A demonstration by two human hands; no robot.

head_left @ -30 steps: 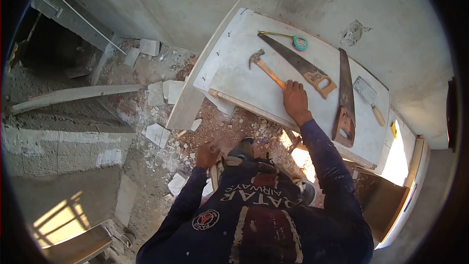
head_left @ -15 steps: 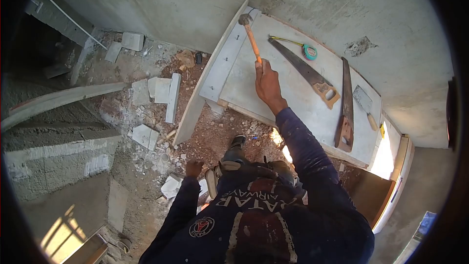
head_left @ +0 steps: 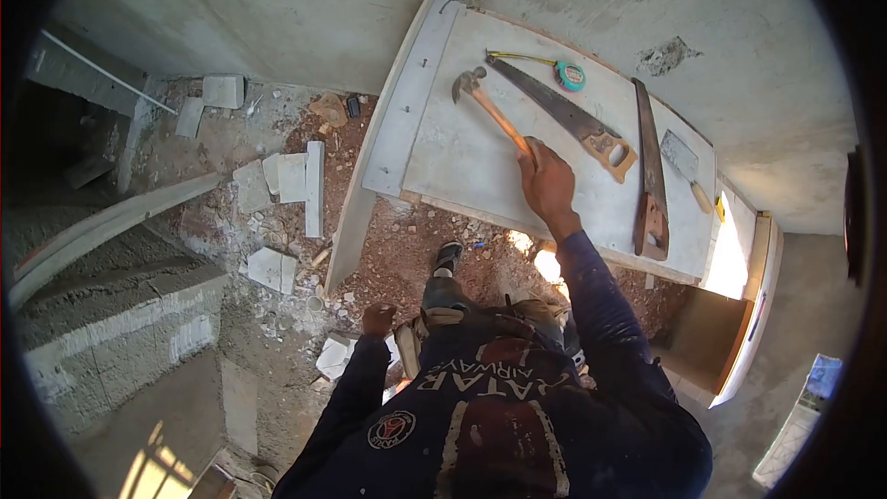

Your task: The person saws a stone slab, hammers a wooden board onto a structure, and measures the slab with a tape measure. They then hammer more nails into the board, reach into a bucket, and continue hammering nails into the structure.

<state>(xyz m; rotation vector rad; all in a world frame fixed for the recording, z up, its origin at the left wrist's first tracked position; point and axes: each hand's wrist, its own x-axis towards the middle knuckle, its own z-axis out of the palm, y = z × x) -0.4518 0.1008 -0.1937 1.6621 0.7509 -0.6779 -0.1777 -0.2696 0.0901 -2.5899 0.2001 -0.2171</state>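
My right hand (head_left: 550, 187) grips the wooden handle of a claw hammer (head_left: 499, 114) over the pale board surface (head_left: 480, 166). The metal head points toward the wall, near the blade tip of a handsaw (head_left: 559, 113). A teal tape measure (head_left: 570, 76) with its yellow blade pulled out lies behind that saw. To the right rest a second handsaw (head_left: 650, 171) and a trowel (head_left: 682, 159). Down at my left side, my left hand (head_left: 379, 320) is curled closed, low above the rubble; anything inside its fingers is hidden.
An upright board (head_left: 370, 176) edges the left of the work surface, beside a strip (head_left: 407, 97) with several nails standing in it. Broken tile pieces (head_left: 271, 270) and a narrow offcut (head_left: 314, 189) lie on the rubble floor. A curved board (head_left: 120, 220) stands farther left.
My right hand has drawn the hammer back toward me and to the right, so its head has left the nailed strip. The left hand stays low at my side.
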